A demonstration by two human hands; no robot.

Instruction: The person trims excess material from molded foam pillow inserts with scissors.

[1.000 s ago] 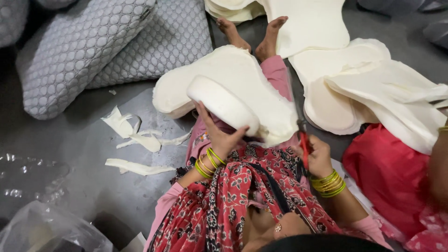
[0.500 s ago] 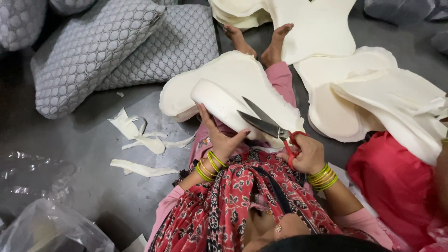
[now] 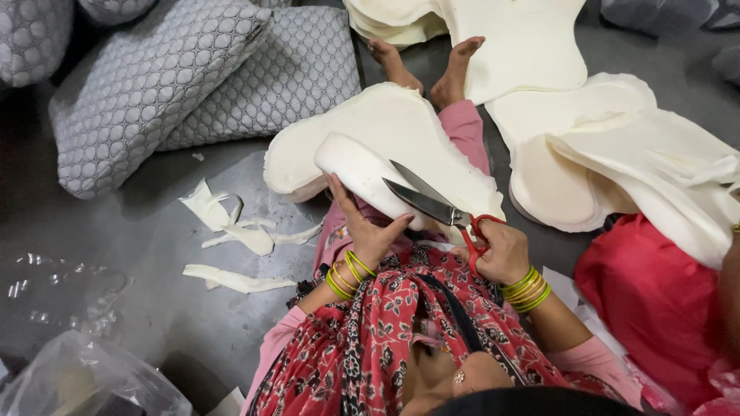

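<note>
Since half a second ago the scissors [image 3: 441, 206] have opened wider and their blades now reach further over the foam piece [image 3: 385, 146], while the camera has barely shifted.

Nearest, the right hand [image 3: 499, 253] is closed through the red handles, fingers curled tight, blades spread apart with the points aimed up and left. Just beside it, the left hand [image 3: 368, 229] grips the folded near edge of the foam piece, thumb and fingers wrapped round the thick white rim, which rests on the person's lap over the pink trousers [image 3: 466, 127]. The lower blade lies close to those left fingertips; if the foam slips or the blades close too soon, they could nip a finger, or bite into the body of the piece rather than its ragged margin. The soft foam may also buckle between the blades and leave a jagged cut.

Further out, on the grey floor [image 3: 139, 254], trimmed strips [image 3: 231, 227] lie to the left, near enough to tangle underfoot. Beyond the bare feet [image 3: 432, 65], more cream foam sheets [image 3: 617, 154] are stacked toward the far right, and quilted grey cushions [image 3: 193, 85] fill the far left corner.
</note>
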